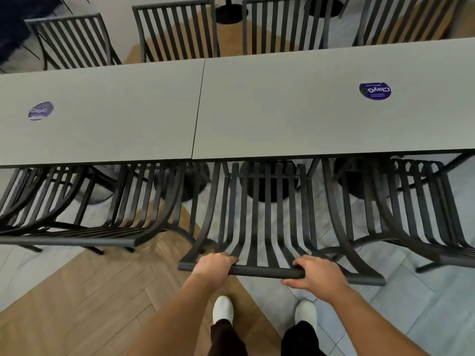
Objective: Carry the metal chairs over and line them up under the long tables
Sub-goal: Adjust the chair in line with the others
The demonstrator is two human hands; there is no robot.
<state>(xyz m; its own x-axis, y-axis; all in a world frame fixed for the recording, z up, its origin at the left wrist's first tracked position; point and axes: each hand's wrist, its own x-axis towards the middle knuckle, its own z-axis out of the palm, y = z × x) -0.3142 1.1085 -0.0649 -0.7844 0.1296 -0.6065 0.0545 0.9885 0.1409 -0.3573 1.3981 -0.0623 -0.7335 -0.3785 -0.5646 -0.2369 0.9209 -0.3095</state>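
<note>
A dark metal slatted chair (264,217) stands right in front of me, its seat tucked under the near edge of the long grey table (282,111). My left hand (214,265) and my right hand (316,274) both grip the top rail of its backrest, about a shoulder's width apart. More matching chairs stand on either side, one to the left (123,217) and one to the right (411,211), with seats under the same edge. A second grey table (102,119) butts against the first on the left.
Several slatted chairs (177,29) line the far side of the tables. Round black table bases (267,186) show under the tabletops. Purple round stickers (375,91) lie on both tables. The floor is part wood herringbone (90,291), part grey tile. My white shoes (223,309) stand behind the chair.
</note>
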